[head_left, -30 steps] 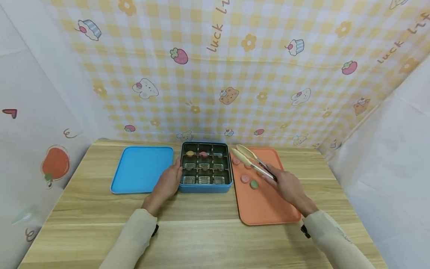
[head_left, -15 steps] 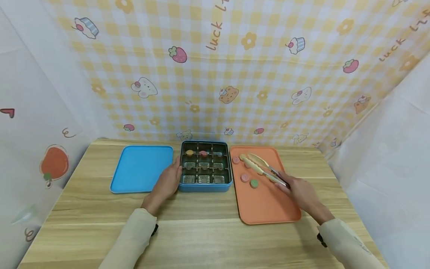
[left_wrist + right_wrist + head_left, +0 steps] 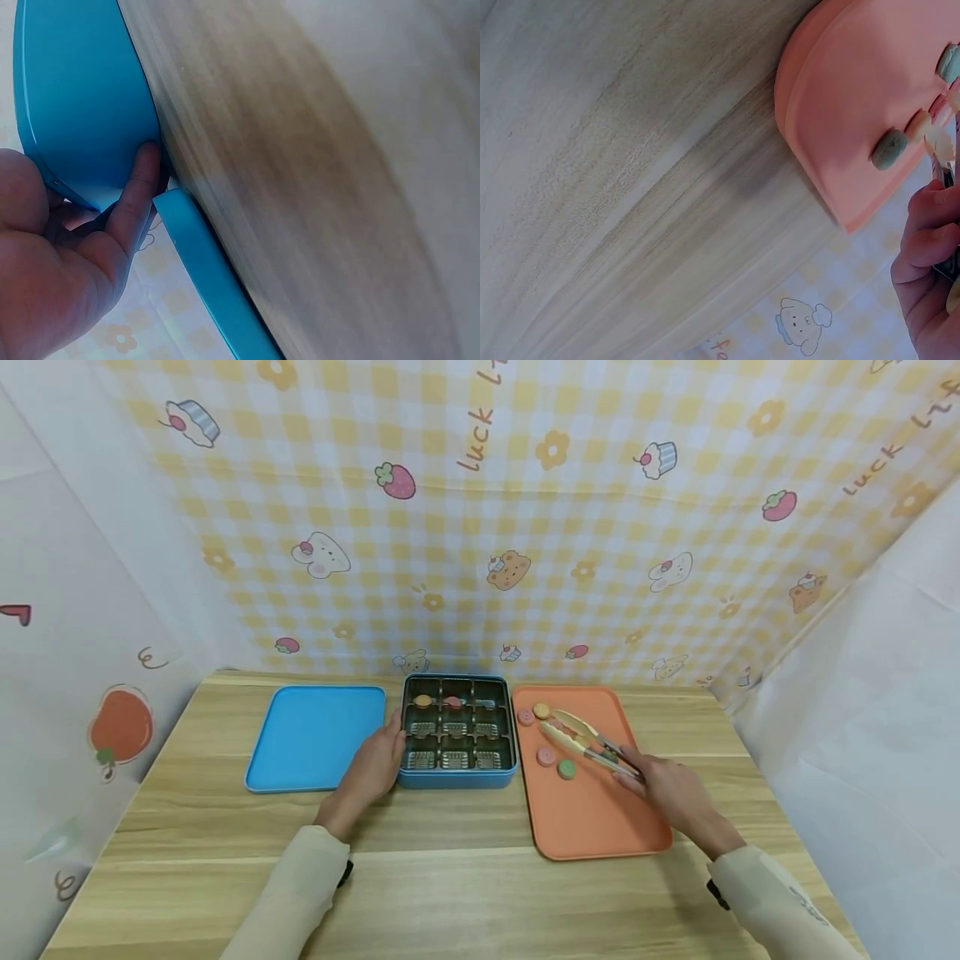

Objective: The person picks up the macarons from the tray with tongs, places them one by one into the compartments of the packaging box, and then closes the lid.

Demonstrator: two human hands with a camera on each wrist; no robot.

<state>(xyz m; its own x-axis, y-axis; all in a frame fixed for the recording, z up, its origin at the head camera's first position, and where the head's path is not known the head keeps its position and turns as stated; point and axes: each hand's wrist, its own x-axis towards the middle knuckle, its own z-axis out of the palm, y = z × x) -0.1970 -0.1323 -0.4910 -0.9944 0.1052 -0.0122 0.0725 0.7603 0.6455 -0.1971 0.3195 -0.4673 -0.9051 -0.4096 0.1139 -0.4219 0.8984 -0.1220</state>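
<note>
My left hand (image 3: 378, 760) rests against the left side of a blue tin box (image 3: 457, 779) with a nine-compartment insert. In the left wrist view a finger lies straight along the box wall (image 3: 90, 90). A yellow macaron (image 3: 423, 702) and a pink macaron (image 3: 453, 702) sit in the back row of compartments. With my right hand (image 3: 671, 789) I grip metal tongs (image 3: 592, 756) with cream tips, low over the orange tray (image 3: 600, 818). The tips stand apart, overlapping pink and yellow macarons (image 3: 582, 742) among them. Nearby lies a green macaron (image 3: 890, 149).
Loose on the tray are a pink macaron (image 3: 546, 757), a green macaron (image 3: 566, 769) and a yellow macaron (image 3: 542, 711). A flat blue lid (image 3: 318, 739) lies left of the box on the wooden table (image 3: 450, 893). A patterned cloth (image 3: 450, 527) hangs behind.
My right hand and the tongs have moved right over the tray, away from the box, and the tips have come down among the macarons. My left hand has stayed at the box.
</note>
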